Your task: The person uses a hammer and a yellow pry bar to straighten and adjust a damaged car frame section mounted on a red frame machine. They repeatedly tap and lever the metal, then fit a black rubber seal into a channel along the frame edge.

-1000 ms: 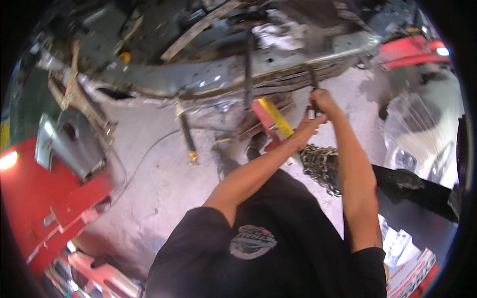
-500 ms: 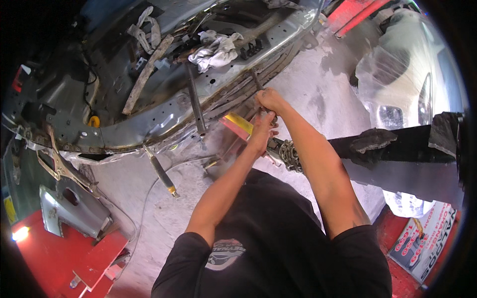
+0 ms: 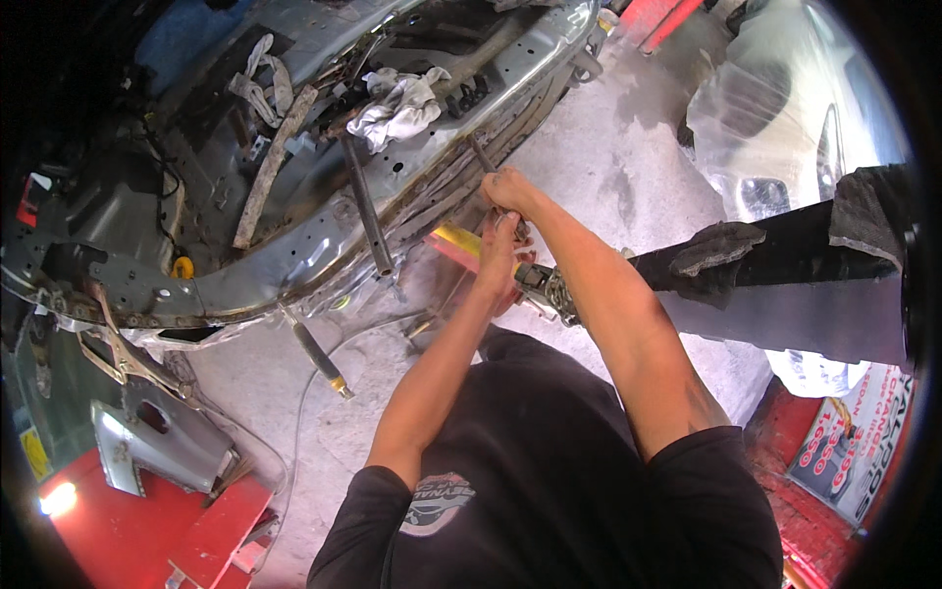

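Observation:
My right hand (image 3: pixel 512 192) is closed around a dark metal bar (image 3: pixel 480 152), whose far end meets the lower edge of a grey car body (image 3: pixel 412 162). Just below it, my left hand (image 3: pixel 498 253) has curled fingers at a small metal part (image 3: pixel 518 230); what they hold is mostly hidden. Close to the left hand lies a yellow and red bar (image 3: pixel 456 241). A metal chain (image 3: pixel 559 299) bunches beneath my right forearm, beside the end of a thick black beam (image 3: pixel 765 270).
A pipe (image 3: pixel 367 211) juts from the body's edge, with a dark-handled, yellow-banded tool (image 3: pixel 319 355) and locking pliers (image 3: pixel 132 351) to its left. Rags (image 3: pixel 400 108) lie on the body. A grey panel (image 3: pixel 162 447) rests on a red surface; a plastic-covered car (image 3: pixel 775 118) stands right.
The view has shifted, so the car body appears farther left and the black beam higher. My right hand stays on the bar; my left fingers look more curled.

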Tool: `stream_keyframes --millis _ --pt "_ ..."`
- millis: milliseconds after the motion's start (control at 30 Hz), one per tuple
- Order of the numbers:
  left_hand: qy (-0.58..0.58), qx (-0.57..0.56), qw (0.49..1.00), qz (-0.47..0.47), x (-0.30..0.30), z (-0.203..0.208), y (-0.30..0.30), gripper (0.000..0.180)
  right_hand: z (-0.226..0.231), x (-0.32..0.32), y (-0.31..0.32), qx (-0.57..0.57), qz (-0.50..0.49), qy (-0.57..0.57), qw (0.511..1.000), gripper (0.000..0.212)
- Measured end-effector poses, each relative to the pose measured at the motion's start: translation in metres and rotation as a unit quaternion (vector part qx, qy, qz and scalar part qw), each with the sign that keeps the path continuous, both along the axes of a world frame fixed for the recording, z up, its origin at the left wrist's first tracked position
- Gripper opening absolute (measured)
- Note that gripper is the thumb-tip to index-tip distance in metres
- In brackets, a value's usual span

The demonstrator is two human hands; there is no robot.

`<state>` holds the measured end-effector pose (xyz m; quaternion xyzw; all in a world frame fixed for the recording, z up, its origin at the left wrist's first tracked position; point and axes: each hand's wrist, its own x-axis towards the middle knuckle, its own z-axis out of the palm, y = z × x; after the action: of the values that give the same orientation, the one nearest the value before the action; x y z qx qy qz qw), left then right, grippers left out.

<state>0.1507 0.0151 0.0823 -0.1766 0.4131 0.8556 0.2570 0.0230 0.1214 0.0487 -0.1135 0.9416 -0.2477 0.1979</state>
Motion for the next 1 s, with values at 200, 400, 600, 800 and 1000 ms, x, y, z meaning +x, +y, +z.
stream_keyframes --millis 200,400,600,800,1000 --pt "0.007 -0.032 0.999 -0.019 -0.006 -0.007 -0.009 0.049 -0.006 -0.002 -0.004 0.037 0.053 0.079 0.995 0.024" --pt "0.011 -0.055 0.998 -0.017 -0.004 0.003 -0.008 0.043 0.002 0.003 -0.006 -0.062 -0.054 -0.006 0.997 0.025" --pt "0.006 -0.074 0.997 -0.017 -0.004 0.001 -0.006 0.046 0.013 0.002 -0.006 -0.032 -0.019 0.01 0.999 0.03" --pt "0.008 -0.075 0.997 -0.003 -0.003 0.003 -0.013 0.047 -0.003 0.003 -0.009 -0.044 -0.052 0.012 0.998 0.03" --pt "0.029 -0.081 0.996 -0.004 -0.007 -0.013 -0.014 0.052 0.01 -0.002 -0.015 -0.006 -0.008 -0.015 1.0 0.03"
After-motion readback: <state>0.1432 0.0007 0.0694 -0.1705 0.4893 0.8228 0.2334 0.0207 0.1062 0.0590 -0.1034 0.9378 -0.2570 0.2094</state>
